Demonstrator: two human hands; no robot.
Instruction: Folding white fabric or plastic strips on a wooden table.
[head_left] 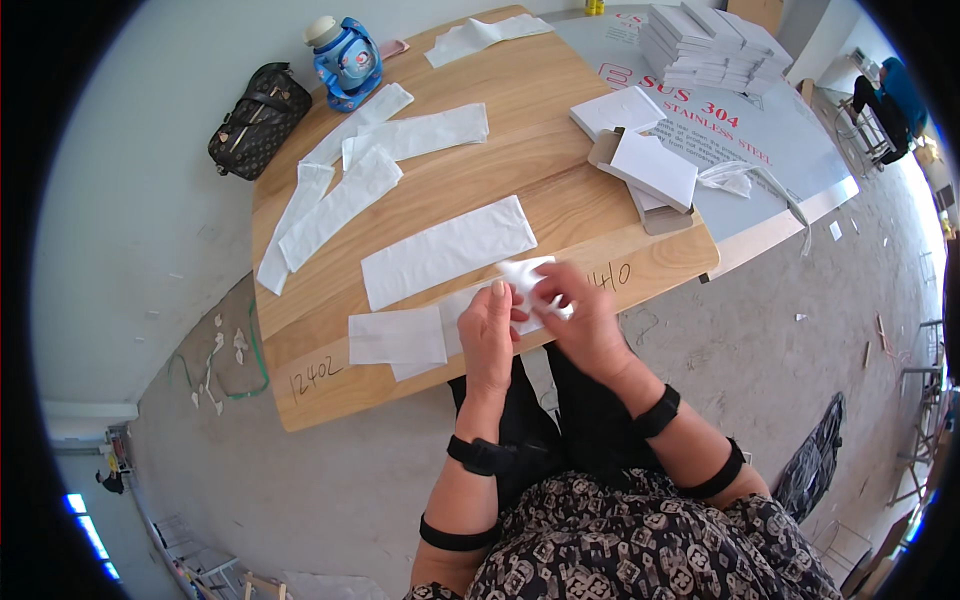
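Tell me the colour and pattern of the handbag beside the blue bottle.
The handbag is dark brown with a small repeating light motif, seen in the head view.

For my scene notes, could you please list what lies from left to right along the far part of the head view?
Dark patterned handbag → blue water bottle → single flat white box → stack of white boxes.

Both hands meet over the near edge of the wooden surface [560,130]. The left hand [487,335] and the right hand [585,320] each keep a closed grip on a crumpled white piece [528,280]. Flat white strips [447,250] lie just beyond. Farther off stand white boxes [640,150], a blue bottle [345,60] and a dark patterned bag [255,120].
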